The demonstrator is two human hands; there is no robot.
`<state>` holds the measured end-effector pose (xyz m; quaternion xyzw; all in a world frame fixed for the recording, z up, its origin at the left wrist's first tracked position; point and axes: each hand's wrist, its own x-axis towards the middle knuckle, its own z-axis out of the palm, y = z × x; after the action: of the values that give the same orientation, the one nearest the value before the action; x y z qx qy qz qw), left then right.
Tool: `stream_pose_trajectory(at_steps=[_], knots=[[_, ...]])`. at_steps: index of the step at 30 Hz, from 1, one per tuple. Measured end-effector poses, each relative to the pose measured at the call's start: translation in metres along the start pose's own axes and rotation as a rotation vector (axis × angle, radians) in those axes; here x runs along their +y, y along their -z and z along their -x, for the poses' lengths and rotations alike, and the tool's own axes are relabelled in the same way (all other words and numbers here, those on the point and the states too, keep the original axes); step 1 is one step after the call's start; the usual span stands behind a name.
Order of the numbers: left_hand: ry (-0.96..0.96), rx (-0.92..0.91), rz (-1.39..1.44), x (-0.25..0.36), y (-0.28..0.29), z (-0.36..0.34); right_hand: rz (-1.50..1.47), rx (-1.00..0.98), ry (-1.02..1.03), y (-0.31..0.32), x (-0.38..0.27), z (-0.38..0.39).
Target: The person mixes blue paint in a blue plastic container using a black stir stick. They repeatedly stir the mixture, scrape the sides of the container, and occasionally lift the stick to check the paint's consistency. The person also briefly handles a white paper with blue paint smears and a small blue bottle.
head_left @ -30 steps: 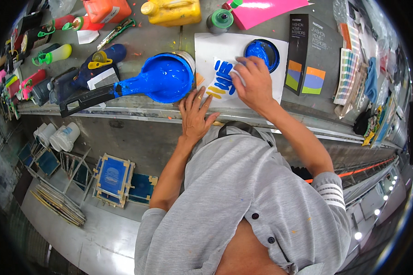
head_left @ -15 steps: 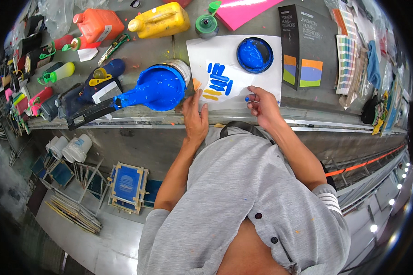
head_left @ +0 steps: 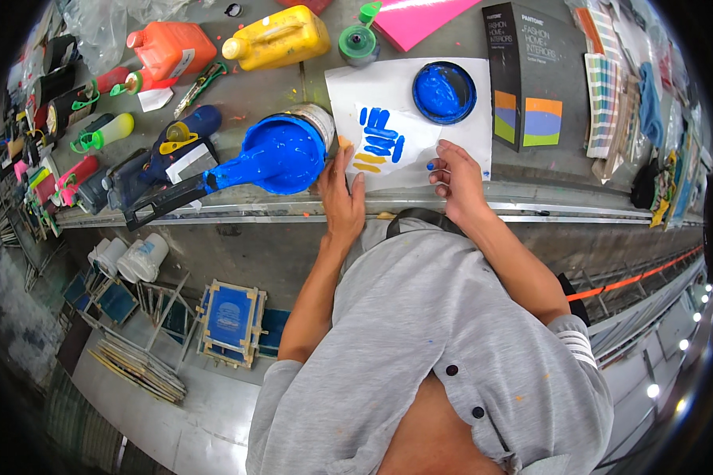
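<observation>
My left hand (head_left: 338, 190) rests at the lower left edge of a white sheet (head_left: 467, 134), beside a can of blue paint (head_left: 289, 150), its fingers loosely extended. My right hand (head_left: 459, 178) is over the sheet's lower right, fingers apart and half curled, holding nothing visible, blue paint on a fingertip. The sheet carries blue strokes (head_left: 380, 138) and yellow strokes (head_left: 370, 162), and a dark round lid (head_left: 444, 93) smeared with blue. A paint-coated tool with a black handle (head_left: 166, 206) lies across the can's rim, pointing lower left.
Yellow (head_left: 281, 36) and orange (head_left: 170, 51) jugs, several squeeze bottles, and a green-capped jar (head_left: 359, 43) sit behind. Pink material (head_left: 412, 20), dark swatch folders (head_left: 523, 79) and colour strips (head_left: 598, 103) lie back and right. Buckets (head_left: 142, 257) and screen frames (head_left: 230, 321) stand below the bench.
My right hand has pulled down and back from the blue strokes beside the lid to the sheet's lower edge. My left hand's fingers have drawn closer together. The camera view has shifted slightly.
</observation>
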<state>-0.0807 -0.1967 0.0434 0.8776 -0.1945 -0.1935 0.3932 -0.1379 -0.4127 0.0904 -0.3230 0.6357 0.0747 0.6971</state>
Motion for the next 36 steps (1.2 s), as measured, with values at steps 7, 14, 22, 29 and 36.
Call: stream_pose_trajectory(at_steps=[7, 14, 22, 29, 36], knots=[[-0.003, -0.063, -0.153, 0.000, -0.004, -0.008, -0.029, -0.062, -0.018, -0.008, 0.002, -0.010], [0.004, -0.050, -0.119, -0.004, -0.003, -0.010, -0.063, -0.012, -0.088, -0.016, 0.000, -0.019], [0.018, -0.035, -0.083, -0.004, -0.001, -0.011, 0.026, -0.155, 0.014, -0.015, -0.001, -0.018], [0.027, 0.037, 0.065, -0.001, -0.002, -0.010, 0.249, -0.316, 0.612, -0.005, 0.002, -0.016], [0.169, 0.101, 0.570, 0.028, -0.003, -0.010, -0.156, -0.637, 0.491, 0.025, -0.062, 0.051]])
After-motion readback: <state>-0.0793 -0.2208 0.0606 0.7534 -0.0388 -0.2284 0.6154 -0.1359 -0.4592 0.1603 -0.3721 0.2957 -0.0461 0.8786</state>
